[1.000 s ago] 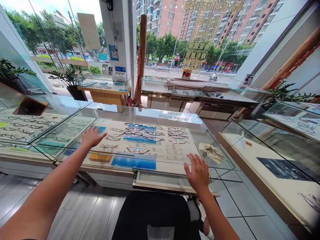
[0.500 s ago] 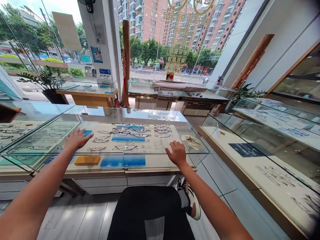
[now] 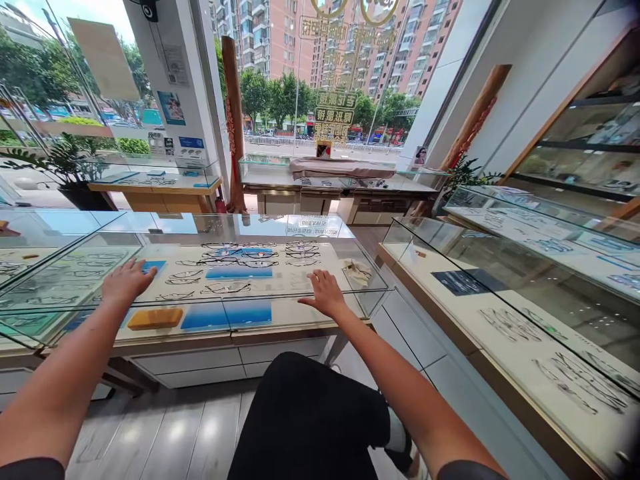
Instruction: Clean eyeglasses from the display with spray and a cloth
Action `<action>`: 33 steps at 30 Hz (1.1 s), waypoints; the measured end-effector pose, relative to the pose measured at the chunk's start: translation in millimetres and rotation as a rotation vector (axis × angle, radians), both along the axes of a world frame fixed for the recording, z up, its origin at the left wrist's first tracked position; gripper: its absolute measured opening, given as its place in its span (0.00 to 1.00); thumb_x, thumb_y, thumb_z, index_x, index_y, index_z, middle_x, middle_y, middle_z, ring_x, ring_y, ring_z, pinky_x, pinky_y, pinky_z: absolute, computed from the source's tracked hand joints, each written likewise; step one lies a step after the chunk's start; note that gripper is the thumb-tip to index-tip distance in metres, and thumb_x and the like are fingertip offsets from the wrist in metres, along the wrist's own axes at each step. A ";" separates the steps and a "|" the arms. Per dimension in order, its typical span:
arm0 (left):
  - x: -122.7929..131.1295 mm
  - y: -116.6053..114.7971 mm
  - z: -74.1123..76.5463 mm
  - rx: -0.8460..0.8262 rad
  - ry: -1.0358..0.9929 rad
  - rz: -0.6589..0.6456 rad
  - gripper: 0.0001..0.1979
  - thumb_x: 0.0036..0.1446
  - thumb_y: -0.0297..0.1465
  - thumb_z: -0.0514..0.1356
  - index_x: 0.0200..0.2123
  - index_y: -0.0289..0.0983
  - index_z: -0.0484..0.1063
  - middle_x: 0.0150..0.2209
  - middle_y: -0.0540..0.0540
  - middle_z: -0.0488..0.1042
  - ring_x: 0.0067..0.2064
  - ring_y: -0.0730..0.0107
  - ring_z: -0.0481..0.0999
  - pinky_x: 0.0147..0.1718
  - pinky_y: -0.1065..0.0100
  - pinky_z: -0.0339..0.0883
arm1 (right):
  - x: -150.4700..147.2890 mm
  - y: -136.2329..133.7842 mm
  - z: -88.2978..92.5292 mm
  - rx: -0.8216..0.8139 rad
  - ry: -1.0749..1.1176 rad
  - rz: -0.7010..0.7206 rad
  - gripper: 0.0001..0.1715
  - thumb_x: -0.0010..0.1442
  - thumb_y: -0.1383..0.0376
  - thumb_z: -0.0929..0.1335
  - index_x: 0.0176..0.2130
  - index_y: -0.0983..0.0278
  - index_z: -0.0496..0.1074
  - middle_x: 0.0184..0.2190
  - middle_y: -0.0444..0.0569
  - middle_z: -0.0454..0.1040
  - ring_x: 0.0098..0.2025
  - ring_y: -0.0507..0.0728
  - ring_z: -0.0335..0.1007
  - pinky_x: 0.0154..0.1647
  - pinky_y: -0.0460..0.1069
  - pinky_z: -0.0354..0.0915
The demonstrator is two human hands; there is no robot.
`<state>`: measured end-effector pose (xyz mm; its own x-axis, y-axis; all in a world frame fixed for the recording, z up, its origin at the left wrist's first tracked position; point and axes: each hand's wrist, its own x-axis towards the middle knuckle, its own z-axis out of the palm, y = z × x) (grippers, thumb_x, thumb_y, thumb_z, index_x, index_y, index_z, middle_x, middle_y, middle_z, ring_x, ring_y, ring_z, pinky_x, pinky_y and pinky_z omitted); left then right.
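My left hand point(image 3: 125, 281) lies flat with spread fingers on the glass top of a display case point(image 3: 200, 227), near its left end. On the same glass top, towards the right end, rests my right hand point(image 3: 325, 293), also flat and open. Neither hand holds anything. Under the glass lie several pairs of eyeglass frames point(image 3: 220, 289) on a pale tray, with blue cards point(image 3: 227, 313) and an orange block point(image 3: 154, 318) along the front. A crumpled cloth point(image 3: 356, 271) lies inside at the right. My black-trousered leg point(image 3: 310, 420) is raised in front of the case.
A second glass case point(image 3: 500, 267) with frames runs along the right, and another stands at the left point(image 3: 30, 267). More counters point(image 3: 340, 180) and a potted plant point(image 3: 75, 167) stand by the windows. Grey floor tiles point(image 3: 165, 427) lie below.
The drawer under the case, open a second ago, now sits closed. My right hand has moved from its front edge up onto the glass top. The view has turned to the right.
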<state>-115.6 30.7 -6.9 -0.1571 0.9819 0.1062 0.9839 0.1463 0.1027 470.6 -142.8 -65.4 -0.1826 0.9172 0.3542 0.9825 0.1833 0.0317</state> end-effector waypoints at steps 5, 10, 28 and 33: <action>6.9 -1.2 -0.6 0.000 -0.012 0.041 0.43 0.74 0.51 0.46 0.79 0.26 0.61 0.82 0.26 0.54 0.80 0.29 0.59 0.76 0.36 0.54 | -3.5 0.3 4.0 -0.003 0.022 -0.021 0.48 0.69 0.33 0.68 0.66 0.66 0.72 0.65 0.68 0.75 0.63 0.72 0.69 0.61 0.62 0.65; 4.3 -3.5 0.2 -0.016 0.002 0.042 0.43 0.75 0.51 0.44 0.80 0.27 0.59 0.82 0.25 0.53 0.80 0.30 0.58 0.75 0.36 0.55 | -6.7 -5.1 -0.6 0.015 0.065 -0.021 0.53 0.68 0.32 0.70 0.71 0.68 0.70 0.71 0.69 0.73 0.68 0.73 0.70 0.67 0.63 0.67; -18.5 -15.8 -14.2 -0.047 0.057 0.019 0.43 0.76 0.52 0.43 0.82 0.30 0.55 0.83 0.29 0.50 0.83 0.34 0.53 0.79 0.37 0.49 | -10.4 -28.0 -41.8 0.222 0.169 0.039 0.52 0.74 0.40 0.68 0.80 0.68 0.60 0.76 0.65 0.69 0.76 0.76 0.69 0.75 0.67 0.65; -14.5 -20.1 -10.9 -0.060 0.043 0.019 0.45 0.76 0.52 0.43 0.83 0.29 0.53 0.84 0.29 0.48 0.83 0.32 0.52 0.79 0.37 0.47 | -11.7 -31.2 -41.4 0.218 0.195 0.030 0.52 0.75 0.40 0.67 0.81 0.67 0.58 0.76 0.65 0.69 0.76 0.77 0.68 0.75 0.68 0.64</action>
<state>-130.1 10.6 -17.8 -0.1726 0.9835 0.0541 0.9841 0.1700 0.0509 459.0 -174.0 -106.8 -0.1176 0.8108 0.5734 0.9683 0.2217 -0.1150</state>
